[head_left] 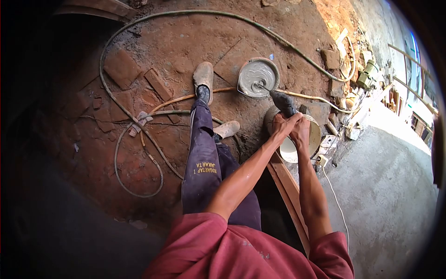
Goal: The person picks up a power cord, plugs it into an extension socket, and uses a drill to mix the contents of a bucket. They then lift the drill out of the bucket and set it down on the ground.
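Observation:
Both my hands grip a dark power drill [284, 103]; my left hand [284, 125] and my right hand [301, 129] are closed around its rear end, close together. From the drill's front, a mixing rod reaches down into a round bucket [240, 83] of wet grey paste [258, 74]. The paste shows swirl marks around the rod, whose lower end is hidden in it. Below my hands stands a larger white bucket [316, 139], partly covered by my hands and forearms.
A long hose [204, 11] loops over the dirt floor, crossing an orange hose [179, 99] left of my feet. Broken bricks [121, 69] lie at left. A wooden beam [290, 190] runs under my arms. At right are a green motor [368, 75], a socket with white cord [321, 160] and concrete floor [371, 186].

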The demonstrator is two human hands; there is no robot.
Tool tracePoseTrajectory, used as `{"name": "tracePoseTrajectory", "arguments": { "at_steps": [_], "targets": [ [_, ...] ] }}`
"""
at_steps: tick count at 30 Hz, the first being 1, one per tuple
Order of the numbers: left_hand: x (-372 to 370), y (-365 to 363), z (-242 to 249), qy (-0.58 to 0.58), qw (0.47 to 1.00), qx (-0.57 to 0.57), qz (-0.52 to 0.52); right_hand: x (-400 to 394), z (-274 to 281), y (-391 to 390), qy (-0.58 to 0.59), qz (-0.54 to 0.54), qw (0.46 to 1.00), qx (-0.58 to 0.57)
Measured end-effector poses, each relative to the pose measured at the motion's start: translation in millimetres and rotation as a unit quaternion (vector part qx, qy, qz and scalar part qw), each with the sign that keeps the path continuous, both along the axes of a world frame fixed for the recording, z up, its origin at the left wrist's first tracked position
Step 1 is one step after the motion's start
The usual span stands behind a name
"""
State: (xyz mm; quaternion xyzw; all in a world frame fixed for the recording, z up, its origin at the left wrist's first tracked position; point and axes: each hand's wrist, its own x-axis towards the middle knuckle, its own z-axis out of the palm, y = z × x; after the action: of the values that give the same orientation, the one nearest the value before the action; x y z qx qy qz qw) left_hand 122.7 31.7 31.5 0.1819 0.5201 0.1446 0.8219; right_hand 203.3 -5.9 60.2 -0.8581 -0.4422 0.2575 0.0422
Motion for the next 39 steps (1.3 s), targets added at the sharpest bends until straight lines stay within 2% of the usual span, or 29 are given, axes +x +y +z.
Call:
{"name": "tracePoseTrajectory", "arguments": {
  "at_steps": [5,6,16,21,28,30,34,36,39],
  "targets": [
    [-2,-1,-4,0.013,1.0,0.014,0.001,-2,2,4,0.012,0.014,1.0,-0.009],
    [-3,0,1,-0.003,1.0,0.001,0.011,0,1,5,-0.023,0.056,0.998,-0.008],
    [-9,10,13,0.023,1.0,0.017,-0.008,-7,5,7,-0.004,0.04,0.999,-0.003],
    [-11,8,9,0.01,1.0,0.009,0.009,-5,-7,-1,-0.059,0.097,0.994,-0.011],
    [-14,6,7,0.042,0.998,0.035,-0.024,-6,-8,-4,-0.015,0.057,0.998,0.002],
    [-15,8,8,0.004,1.0,0.0,-0.005,-6,-9,-4,-0.01,0.074,0.997,-0.003],
    [-17,10,5,0.015,0.999,0.029,0.001,-10,-9,2,-0.055,0.104,0.993,0.015],
    [-18,8,3,0.019,0.999,0.029,-0.008,-13,-3,5,-0.009,0.058,0.998,0.004],
    [-15,7,-1,0.007,1.0,0.02,0.0,-16,-1,3,-0.005,0.032,0.999,0.005]
  ]
}}
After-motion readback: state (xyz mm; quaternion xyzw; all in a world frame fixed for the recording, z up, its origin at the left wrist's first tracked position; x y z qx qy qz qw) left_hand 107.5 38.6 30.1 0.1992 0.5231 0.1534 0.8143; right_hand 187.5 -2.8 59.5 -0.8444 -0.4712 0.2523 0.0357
